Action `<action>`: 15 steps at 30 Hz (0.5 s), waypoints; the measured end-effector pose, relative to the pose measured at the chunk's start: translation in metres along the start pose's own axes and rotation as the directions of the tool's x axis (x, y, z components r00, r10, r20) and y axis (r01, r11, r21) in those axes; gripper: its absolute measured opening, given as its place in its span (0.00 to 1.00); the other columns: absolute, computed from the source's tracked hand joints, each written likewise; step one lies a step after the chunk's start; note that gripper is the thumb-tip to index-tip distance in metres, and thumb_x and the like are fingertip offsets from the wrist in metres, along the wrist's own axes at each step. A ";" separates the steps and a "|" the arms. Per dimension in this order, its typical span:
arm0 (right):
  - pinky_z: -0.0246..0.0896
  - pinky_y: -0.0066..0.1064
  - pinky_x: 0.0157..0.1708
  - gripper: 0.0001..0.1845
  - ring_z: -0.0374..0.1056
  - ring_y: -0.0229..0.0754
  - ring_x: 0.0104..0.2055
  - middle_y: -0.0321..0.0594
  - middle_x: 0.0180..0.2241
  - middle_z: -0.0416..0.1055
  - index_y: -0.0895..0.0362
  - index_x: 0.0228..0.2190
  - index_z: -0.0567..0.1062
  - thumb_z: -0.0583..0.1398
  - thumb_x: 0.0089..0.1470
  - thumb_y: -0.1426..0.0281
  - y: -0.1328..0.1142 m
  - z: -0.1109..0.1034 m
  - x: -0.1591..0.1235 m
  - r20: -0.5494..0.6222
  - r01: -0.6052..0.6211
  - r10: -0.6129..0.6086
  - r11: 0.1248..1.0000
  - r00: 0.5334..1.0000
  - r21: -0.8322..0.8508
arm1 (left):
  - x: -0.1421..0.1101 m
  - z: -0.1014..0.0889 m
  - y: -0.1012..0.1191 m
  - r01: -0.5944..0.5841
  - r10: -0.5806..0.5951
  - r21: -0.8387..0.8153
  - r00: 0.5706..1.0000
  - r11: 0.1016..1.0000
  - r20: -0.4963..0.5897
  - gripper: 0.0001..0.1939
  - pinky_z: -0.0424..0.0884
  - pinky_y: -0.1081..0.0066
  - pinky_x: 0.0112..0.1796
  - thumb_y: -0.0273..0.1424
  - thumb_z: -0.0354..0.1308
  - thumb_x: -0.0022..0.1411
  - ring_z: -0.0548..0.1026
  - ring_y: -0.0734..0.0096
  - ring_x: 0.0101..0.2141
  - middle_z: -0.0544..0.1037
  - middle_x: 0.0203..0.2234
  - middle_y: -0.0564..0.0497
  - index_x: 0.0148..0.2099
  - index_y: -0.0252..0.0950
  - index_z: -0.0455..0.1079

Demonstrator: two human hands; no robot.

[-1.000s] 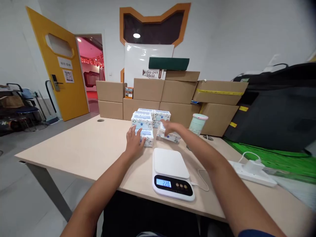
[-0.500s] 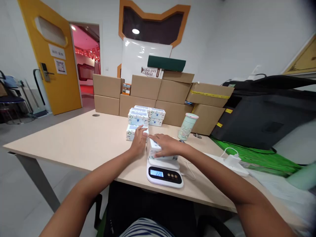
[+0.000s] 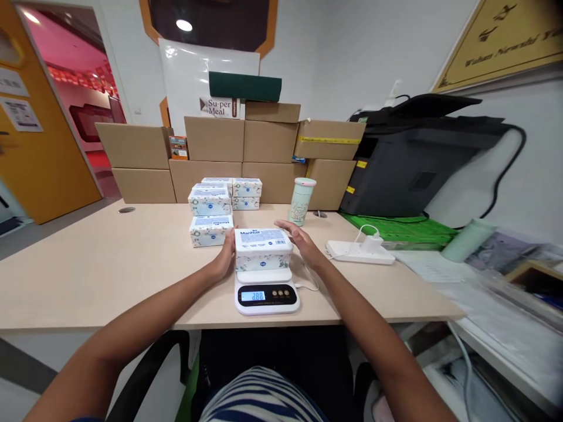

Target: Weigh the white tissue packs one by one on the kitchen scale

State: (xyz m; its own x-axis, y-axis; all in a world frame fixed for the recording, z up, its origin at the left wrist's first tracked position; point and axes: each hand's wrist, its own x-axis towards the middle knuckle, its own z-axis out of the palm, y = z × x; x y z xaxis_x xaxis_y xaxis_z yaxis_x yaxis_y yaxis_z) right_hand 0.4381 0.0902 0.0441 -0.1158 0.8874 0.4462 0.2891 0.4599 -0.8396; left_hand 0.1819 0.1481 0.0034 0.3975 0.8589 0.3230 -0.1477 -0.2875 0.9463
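A white pack of tissues (image 3: 263,251) with blue print and a leafy pattern rests on the white digital kitchen scale (image 3: 266,300). The scale's lit display shows digits that look like 288. My left hand (image 3: 226,256) lies along the pack's left side, fingers extended and partly hidden at the back. On the opposite side my right hand (image 3: 301,241) is spread, its fingers a little away from the pack's right end. Just behind my left hand is another tissue pack (image 3: 212,231), with more packs (image 3: 210,201) stacked farther back.
A pale green tumbler (image 3: 301,202) stands behind my right hand. A white power strip (image 3: 359,253) lies to the right, and a cable runs from the scale. Cardboard boxes (image 3: 206,179) line the table's back edge. A dark printer (image 3: 409,170) is at the right.
My right hand has carried a tissue pack from the stack onto the scale and loosened from it. My left hand has come to its left side. The display digits changed; the view turned right.
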 end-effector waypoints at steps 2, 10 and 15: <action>0.50 0.55 0.75 0.57 0.53 0.58 0.78 0.49 0.74 0.61 0.48 0.69 0.68 0.49 0.54 0.24 0.011 0.010 -0.002 -0.097 0.010 0.006 0.986 0.995 0.165 | 0.001 -0.001 0.003 0.055 -0.002 -0.263 0.980 0.963 0.198 0.46 0.58 0.44 0.72 0.67 0.38 0.71 0.67 0.46 0.72 0.73 0.70 0.41 0.77 0.45 0.59; 0.48 0.56 0.76 0.54 0.49 0.52 0.80 0.39 0.79 0.51 0.40 0.75 0.56 0.45 0.58 0.26 0.019 0.033 -0.001 -0.197 -0.089 0.226 0.841 0.954 0.533 | 0.002 0.010 0.010 0.065 0.069 -0.396 0.946 0.916 0.316 0.44 0.50 0.42 0.75 0.64 0.37 0.73 0.66 0.46 0.72 0.74 0.68 0.42 0.78 0.43 0.60; 0.53 0.56 0.75 0.50 0.54 0.51 0.78 0.42 0.78 0.53 0.43 0.75 0.55 0.42 0.63 0.31 0.016 0.030 -0.002 -0.226 -0.121 0.295 0.815 0.928 0.567 | 0.000 0.011 0.013 0.079 0.046 -0.363 0.945 0.928 0.324 0.44 0.50 0.43 0.75 0.64 0.37 0.74 0.64 0.46 0.73 0.74 0.68 0.42 0.76 0.42 0.64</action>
State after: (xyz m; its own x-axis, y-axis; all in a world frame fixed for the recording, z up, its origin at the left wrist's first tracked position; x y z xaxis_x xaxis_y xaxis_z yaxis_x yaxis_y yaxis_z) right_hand 0.4148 0.0969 0.0206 0.1930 0.9523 0.2364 -0.2887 0.2854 -0.9139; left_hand 0.1898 0.1396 0.0162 0.6623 0.6608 0.3532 -0.4348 -0.0449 0.8994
